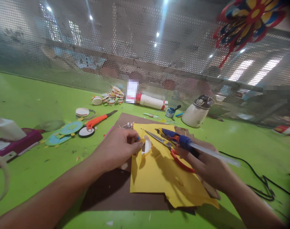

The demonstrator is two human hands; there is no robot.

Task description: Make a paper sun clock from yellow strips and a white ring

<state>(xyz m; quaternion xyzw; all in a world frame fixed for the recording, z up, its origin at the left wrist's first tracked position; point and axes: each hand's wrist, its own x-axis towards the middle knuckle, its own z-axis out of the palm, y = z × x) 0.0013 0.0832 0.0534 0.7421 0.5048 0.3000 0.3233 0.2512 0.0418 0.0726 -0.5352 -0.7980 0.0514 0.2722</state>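
A small white round piece with yellow paper on its edge [147,145] is pinched between the thumb and fingers of my left hand [118,148]. My right hand [202,162] is closed around a glue gun wrapped in blue tape [174,136], with a clear glue stick [216,154] jutting from its back. Just under the gun are open-bladed scissors with red handles [156,137]; I cannot tell whether my right fingers touch them. Both hands are over a yellow paper sheet [154,181], which rests on a brown board [106,194].
An orange-handled knife [97,121] and light blue discs [70,127] lie on the left, near a purple power strip [18,143]. Behind are small white rounds [111,97], a white-and-red roll [152,101], a blue jar [170,112] and a white bottle [194,114]. A black cable [252,165] runs right.
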